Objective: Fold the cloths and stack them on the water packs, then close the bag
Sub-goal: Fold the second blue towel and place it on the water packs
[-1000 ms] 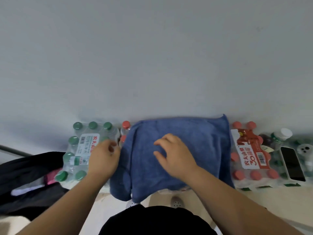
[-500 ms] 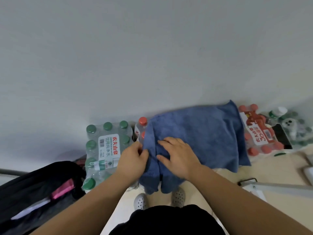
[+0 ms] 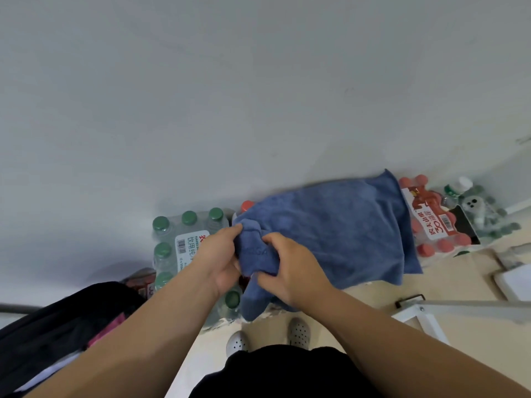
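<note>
The blue cloth (image 3: 330,234) on the water packs (image 3: 188,244) is gripped at its left end by the left hand (image 3: 221,254) and right hand (image 3: 290,271). Folding is judged unfinished, and the bag (image 3: 57,326) left of the cloth is not yet closed.

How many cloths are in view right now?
1: the blue cloth lies over the water packs, left hand and right hand gripping its left end. Others may be hidden in the black bag.
</note>
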